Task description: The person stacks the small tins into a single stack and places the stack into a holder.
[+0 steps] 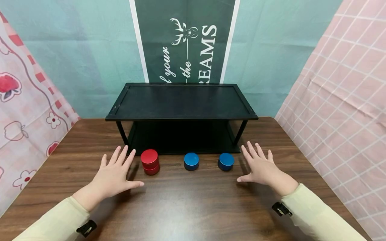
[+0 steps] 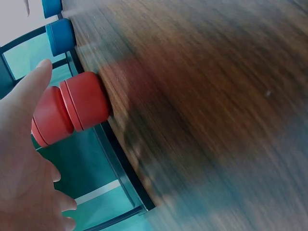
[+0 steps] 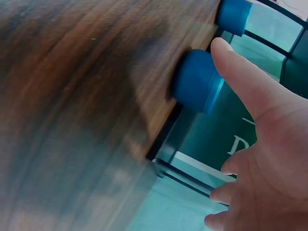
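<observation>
Two red round tins [image 1: 149, 161] are stacked one on the other near the front left of a black two-tier shelf [image 1: 184, 103]. To their right stand two blue round tins, a middle blue tin [image 1: 191, 161] and a right blue tin [image 1: 226, 162], set apart in a row. My left hand [image 1: 113, 175], fingers spread, is just left of the red stack and holds nothing; in the left wrist view the red tins [image 2: 86, 102] lie beyond the thumb. My right hand [image 1: 260, 167] is spread beside the right blue tin, also with nothing in it.
The shelf stands at the back of a brown wooden table [image 1: 181, 207], its lower tier behind the tins. A teal cloth with a dark printed panel [image 1: 187, 40] hangs behind. Patterned pink cloths [image 1: 340, 100] flank both sides.
</observation>
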### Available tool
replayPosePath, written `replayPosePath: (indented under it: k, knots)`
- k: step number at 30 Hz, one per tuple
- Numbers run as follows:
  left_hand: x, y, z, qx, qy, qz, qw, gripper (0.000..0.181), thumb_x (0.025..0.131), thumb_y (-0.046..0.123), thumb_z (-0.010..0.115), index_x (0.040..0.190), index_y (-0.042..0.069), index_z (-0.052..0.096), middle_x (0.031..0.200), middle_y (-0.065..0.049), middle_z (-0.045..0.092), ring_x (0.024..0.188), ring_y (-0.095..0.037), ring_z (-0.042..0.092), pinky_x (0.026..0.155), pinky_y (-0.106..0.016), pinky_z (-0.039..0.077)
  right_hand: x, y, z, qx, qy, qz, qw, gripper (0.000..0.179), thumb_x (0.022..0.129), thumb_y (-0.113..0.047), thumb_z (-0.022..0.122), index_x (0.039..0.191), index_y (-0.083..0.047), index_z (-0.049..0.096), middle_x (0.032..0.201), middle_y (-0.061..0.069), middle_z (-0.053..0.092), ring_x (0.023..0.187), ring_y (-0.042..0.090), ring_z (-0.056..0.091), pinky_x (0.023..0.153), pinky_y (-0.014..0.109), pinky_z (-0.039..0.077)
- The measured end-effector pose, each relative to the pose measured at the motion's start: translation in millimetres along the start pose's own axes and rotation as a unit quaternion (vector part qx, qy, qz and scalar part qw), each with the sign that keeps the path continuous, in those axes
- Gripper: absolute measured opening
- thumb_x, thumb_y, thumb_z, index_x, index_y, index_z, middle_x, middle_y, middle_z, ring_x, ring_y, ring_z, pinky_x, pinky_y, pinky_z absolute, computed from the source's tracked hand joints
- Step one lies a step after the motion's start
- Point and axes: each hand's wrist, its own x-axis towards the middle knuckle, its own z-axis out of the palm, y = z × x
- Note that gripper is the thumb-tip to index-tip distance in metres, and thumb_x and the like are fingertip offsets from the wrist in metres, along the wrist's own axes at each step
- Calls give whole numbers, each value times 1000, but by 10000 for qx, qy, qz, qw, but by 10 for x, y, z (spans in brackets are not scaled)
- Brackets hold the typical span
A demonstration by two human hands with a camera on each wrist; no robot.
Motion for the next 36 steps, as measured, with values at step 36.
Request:
replayPosePath:
  k: [36]
  knots:
    - [200, -89, 184, -3497, -312, -74, 9363, 96, 80, 38, 72, 145, -5, 15, 141, -31, 32, 128, -47, 32, 99, -60, 32, 33, -24, 99, 873, 419, -548, 9938, 100, 77, -48, 71, 144, 7, 21, 146, 32, 18, 129, 51, 25, 93, 70, 27]
